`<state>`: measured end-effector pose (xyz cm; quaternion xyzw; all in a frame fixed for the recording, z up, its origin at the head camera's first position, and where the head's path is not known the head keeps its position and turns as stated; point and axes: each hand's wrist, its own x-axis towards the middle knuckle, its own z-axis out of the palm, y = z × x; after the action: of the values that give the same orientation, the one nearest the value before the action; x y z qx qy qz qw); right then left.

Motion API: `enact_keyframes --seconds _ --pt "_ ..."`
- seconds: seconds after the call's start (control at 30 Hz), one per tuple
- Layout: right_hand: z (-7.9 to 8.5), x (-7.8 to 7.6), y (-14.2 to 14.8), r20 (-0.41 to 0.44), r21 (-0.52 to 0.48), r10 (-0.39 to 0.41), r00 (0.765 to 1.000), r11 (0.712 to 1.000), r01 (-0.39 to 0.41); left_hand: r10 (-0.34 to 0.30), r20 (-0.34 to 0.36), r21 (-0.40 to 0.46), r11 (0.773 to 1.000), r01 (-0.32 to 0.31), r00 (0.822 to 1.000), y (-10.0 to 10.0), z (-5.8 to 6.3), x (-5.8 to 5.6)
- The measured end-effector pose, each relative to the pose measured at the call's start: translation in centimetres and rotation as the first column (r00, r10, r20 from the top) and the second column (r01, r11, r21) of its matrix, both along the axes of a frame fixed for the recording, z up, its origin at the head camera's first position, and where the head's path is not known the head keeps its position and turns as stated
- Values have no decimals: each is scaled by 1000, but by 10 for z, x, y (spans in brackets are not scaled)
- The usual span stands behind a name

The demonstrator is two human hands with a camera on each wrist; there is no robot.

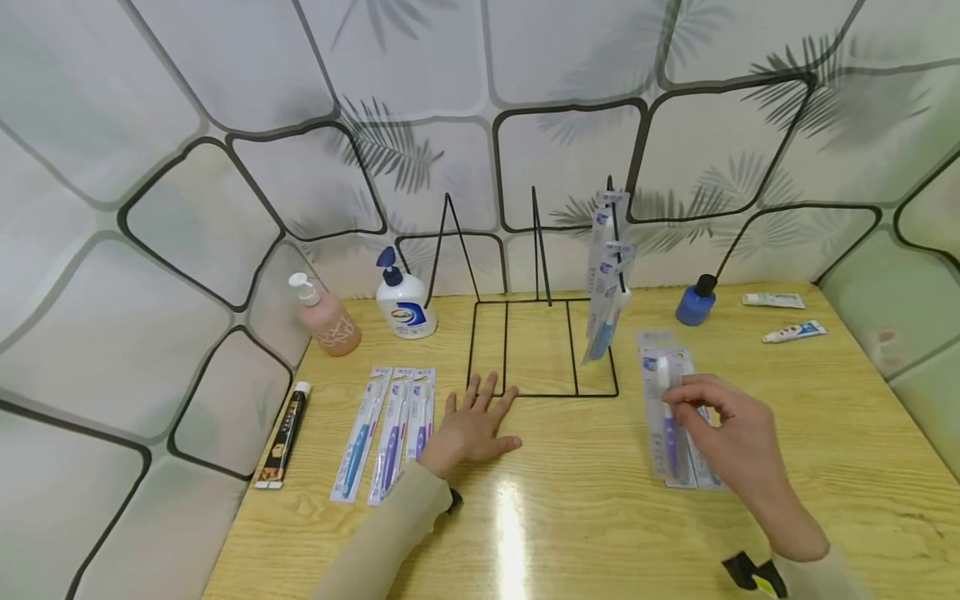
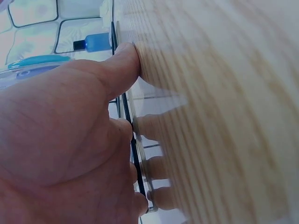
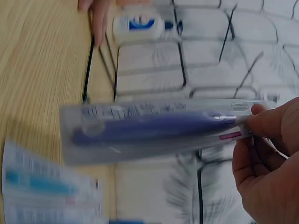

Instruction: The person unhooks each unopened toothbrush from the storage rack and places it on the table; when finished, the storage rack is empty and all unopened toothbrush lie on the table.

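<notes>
My right hand (image 1: 731, 425) pinches a packaged purple toothbrush (image 1: 670, 446) between thumb and fingertips, above the right part of the table. In the right wrist view this toothbrush pack (image 3: 154, 133) is slightly blurred. Beneath it lie other toothbrush packs (image 1: 703, 477), partly hidden; one with a teal handle (image 3: 44, 184) shows below. My left hand (image 1: 472, 429) lies with fingers spread on the table, fingertips at the front bar of a black wire rack (image 1: 555, 396). Toothbrush packs (image 1: 609, 287) hang on the rack's right prong.
Left of my left hand lie three toothbrush packs (image 1: 362, 446) and a black tube (image 1: 285, 437). A pink pump bottle (image 1: 330, 323) and a white pump bottle (image 1: 407, 307) stand behind. A blue bottle (image 1: 695, 306) and two small tubes (image 1: 795, 332) are at the back right, before a patterned wall.
</notes>
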<state>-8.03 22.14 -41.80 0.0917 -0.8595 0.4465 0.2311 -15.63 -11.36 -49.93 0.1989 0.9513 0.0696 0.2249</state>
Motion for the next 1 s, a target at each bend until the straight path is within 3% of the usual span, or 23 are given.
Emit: enact_keyframes --seconds 0.1,0.2,0.37,0.53,0.9,1.0 --pt "-2 -10 32 114 122 -104 988 988 90 6 4 -2 1000 -6 1000 0 4 0" --pt "-9 -26 63 255 203 -162 953 973 111 10 -1 9 1000 -10 1000 -1 -2 -1" --pt "-30 -53 99 398 247 -168 902 966 71 10 4 16 1000 -10 1000 -2 -7 -2" --pt "-49 -71 114 503 251 -141 853 968 11 1 1 1 1000 -1 1000 0 1 1" --pt "-64 -88 121 617 268 -114 779 961 -72 -10 -19 -18 1000 9 1000 1 2 0" --pt "-67 -90 120 625 273 -111 772 959 -83 -8 -14 -15 1000 8 1000 1 3 1"
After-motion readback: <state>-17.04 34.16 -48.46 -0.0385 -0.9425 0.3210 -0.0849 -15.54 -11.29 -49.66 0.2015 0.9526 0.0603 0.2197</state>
